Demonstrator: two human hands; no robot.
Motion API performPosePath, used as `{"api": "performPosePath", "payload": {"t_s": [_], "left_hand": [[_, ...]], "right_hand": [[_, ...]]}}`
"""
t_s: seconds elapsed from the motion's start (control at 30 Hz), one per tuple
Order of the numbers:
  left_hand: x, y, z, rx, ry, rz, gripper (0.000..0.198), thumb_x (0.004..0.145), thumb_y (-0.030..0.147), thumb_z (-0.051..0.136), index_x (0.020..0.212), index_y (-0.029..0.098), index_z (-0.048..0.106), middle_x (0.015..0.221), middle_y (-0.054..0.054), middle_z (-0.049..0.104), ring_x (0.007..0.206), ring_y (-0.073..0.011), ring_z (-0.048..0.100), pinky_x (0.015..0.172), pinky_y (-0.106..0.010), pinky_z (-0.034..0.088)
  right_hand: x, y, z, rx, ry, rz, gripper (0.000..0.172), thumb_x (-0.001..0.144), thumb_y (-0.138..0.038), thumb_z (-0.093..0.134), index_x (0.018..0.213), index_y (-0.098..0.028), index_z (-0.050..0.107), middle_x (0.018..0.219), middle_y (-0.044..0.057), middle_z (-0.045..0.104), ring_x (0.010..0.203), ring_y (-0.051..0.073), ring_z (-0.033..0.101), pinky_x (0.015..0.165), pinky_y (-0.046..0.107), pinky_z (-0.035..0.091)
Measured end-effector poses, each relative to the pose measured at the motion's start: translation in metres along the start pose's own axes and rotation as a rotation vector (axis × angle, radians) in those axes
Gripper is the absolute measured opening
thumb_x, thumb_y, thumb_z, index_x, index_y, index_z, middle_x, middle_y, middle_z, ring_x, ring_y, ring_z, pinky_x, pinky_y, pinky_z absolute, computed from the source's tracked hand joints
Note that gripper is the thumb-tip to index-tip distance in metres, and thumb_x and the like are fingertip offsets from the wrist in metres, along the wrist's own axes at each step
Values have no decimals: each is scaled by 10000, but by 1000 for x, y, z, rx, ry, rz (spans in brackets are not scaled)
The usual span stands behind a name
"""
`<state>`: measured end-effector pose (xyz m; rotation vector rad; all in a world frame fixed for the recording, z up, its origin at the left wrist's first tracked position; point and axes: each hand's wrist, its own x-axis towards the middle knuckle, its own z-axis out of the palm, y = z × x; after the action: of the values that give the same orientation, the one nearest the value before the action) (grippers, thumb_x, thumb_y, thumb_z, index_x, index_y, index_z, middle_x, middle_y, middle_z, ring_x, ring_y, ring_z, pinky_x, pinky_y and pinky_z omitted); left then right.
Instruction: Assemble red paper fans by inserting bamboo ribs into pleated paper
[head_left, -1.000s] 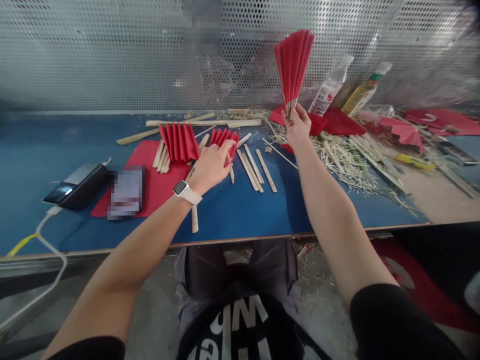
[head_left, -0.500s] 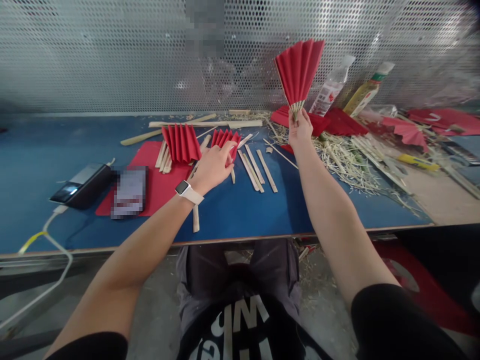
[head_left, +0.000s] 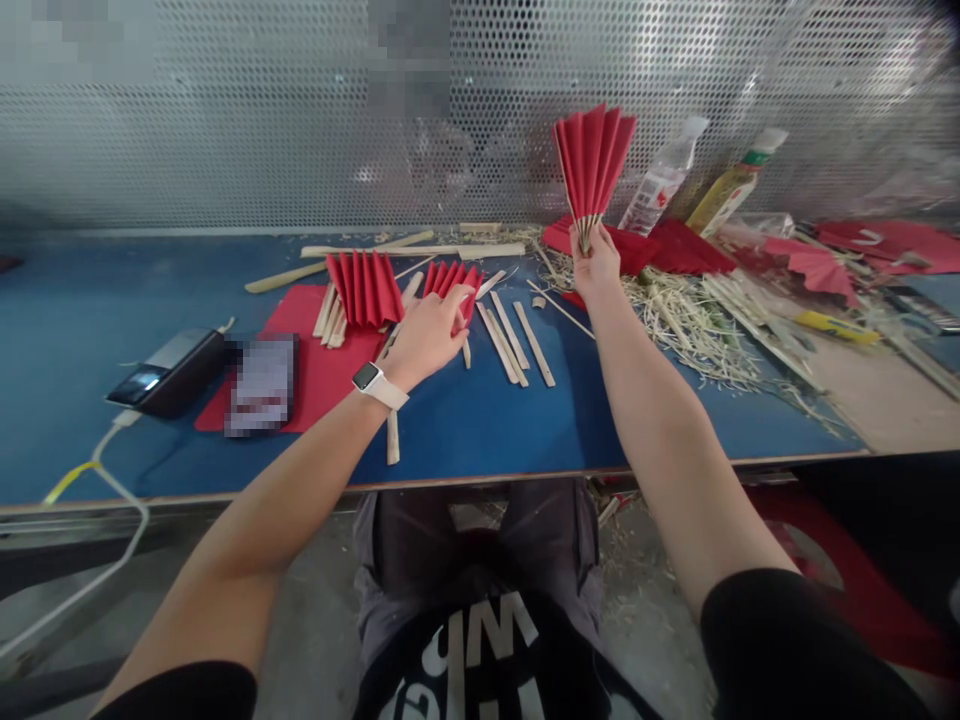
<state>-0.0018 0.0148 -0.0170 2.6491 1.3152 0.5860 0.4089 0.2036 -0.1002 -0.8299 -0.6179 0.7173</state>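
Note:
My right hand (head_left: 596, 262) is closed round the narrow end of a red paper folding fan (head_left: 595, 165). The fan is raised above the table, its pleats spread upward and thin pale ribs gathered at the grip. On the left, my left hand (head_left: 427, 335), with a watch (head_left: 367, 376) at the wrist, rests low over a small pleated red paper (head_left: 452, 278). Its fingers curl round the paper's right edge, with red showing between thumb and fingers. Another pleated red paper (head_left: 365, 288) lies left of that hand, on bamboo strips (head_left: 330, 315). Several flat strips (head_left: 534, 343) lie between my hands.
A phone (head_left: 262, 385) lies on a red sheet (head_left: 300, 305); a cabled device (head_left: 169, 372) stands left of it. Bamboo shavings (head_left: 690, 325), a clear bottle (head_left: 667, 175), a yellow bottle (head_left: 739, 180) and a yellow-handled tool (head_left: 836, 326) are at right. A perforated metal panel (head_left: 262, 130) backs the table.
The fan in my right hand has come down slightly and looks a little narrower, its top tilted less to the right. My left hand stays in place over the pleated paper.

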Motion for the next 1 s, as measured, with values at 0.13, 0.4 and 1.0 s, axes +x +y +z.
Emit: {"api": "performPosePath", "payload": {"t_s": [0.13, 0.4, 1.0], "left_hand": [[0, 0, 1, 4, 15, 20, 608, 1147, 55, 837, 1711, 182, 649, 1177, -53, 957, 1339, -383, 877, 1545, -715, 441], [0, 1, 2, -5, 12, 1, 627, 1149, 50, 821, 1729, 197, 636, 1213, -86, 955, 1349, -406, 866, 1356, -657, 597], [0, 3, -1, 5, 4, -5, 618, 1166, 64, 812, 1738, 198, 621, 1209, -62, 951, 1332, -398, 853, 1336, -646, 601]], "right_hand": [[4, 2, 0, -23, -24, -14, 119, 1141, -319, 891, 1095, -320, 782, 1424, 68, 965, 1639, 320, 864, 1365, 584, 753], [-11, -8, 8, -61, -36, -40, 239, 1220, -429, 799, 1021, -329, 712, 1442, 112, 946, 1664, 316, 839, 1434, 616, 697], [-39, -11, 17, -386, -213, -170, 354, 1038, -556, 1020, 1167, -314, 796, 1048, 52, 911, 1350, 379, 960, 1373, 709, 722]]}}
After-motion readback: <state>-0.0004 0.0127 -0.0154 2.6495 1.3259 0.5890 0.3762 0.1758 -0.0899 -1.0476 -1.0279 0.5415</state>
